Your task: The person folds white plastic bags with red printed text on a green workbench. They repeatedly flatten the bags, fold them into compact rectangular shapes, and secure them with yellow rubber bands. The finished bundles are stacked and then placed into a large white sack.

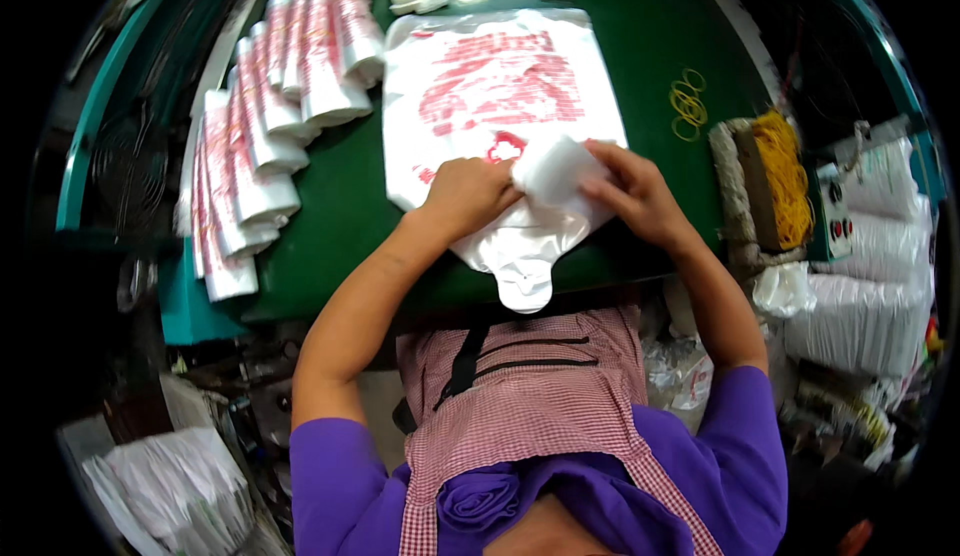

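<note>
Green worktable, teal rails on 2 sides, dim surroundings

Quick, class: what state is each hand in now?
Left hand: curled against the rolled white plastic; grip cannot be told.
Right hand: curved around its right side; grip unclear.

A purple top with short sleeves covers the shoulders; a swirled purple rosette sits on its left chest; over it goes a red-and-white checked apron with matching straps; two dark, zip-like lines cross the apron near the worktop's near edge; a black band lies at their left.
</note>
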